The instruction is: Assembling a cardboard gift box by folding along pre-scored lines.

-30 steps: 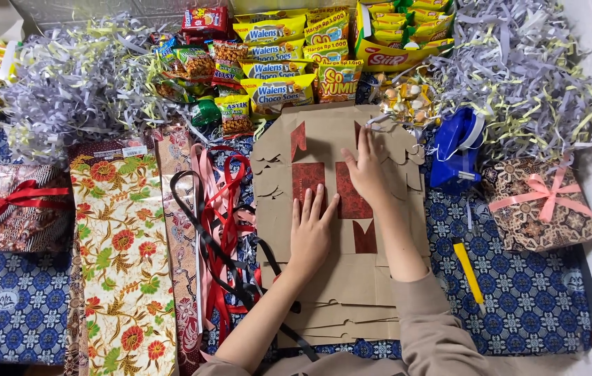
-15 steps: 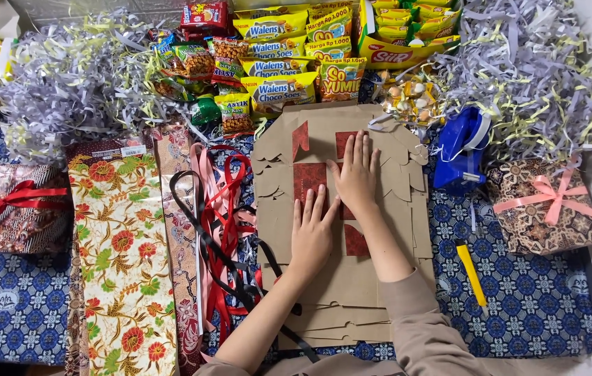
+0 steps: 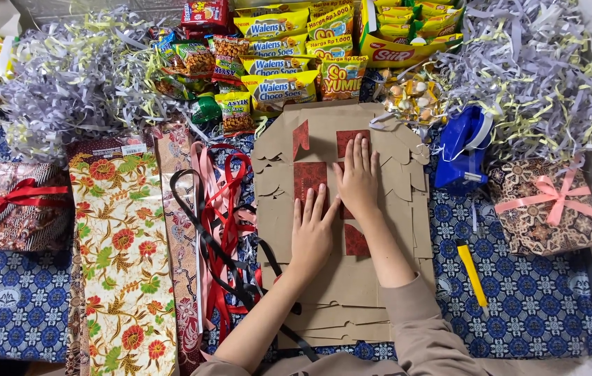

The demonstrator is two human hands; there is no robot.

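Observation:
A stack of flat brown cardboard box blanks (image 3: 390,150) with dark red patterned panels lies in the middle on the blue patterned cloth. My left hand (image 3: 312,230) rests flat on it, fingers together, over a red panel. My right hand (image 3: 356,178) lies flat just above and to the right, fingers pointing away from me, pressing the cardboard. Neither hand holds anything.
Red, pink and black ribbons (image 3: 223,209) and a floral wrapping paper roll (image 3: 123,257) lie left. Wrapped gift boxes sit far left (image 3: 21,207) and far right (image 3: 545,207). A blue tape dispenser (image 3: 463,150), yellow cutter (image 3: 472,273), snack packets (image 3: 278,49) and shredded paper (image 3: 73,76) surround.
My right hand has slid back toward me and slightly left across the cardboard. The left hand has stayed nearly still.

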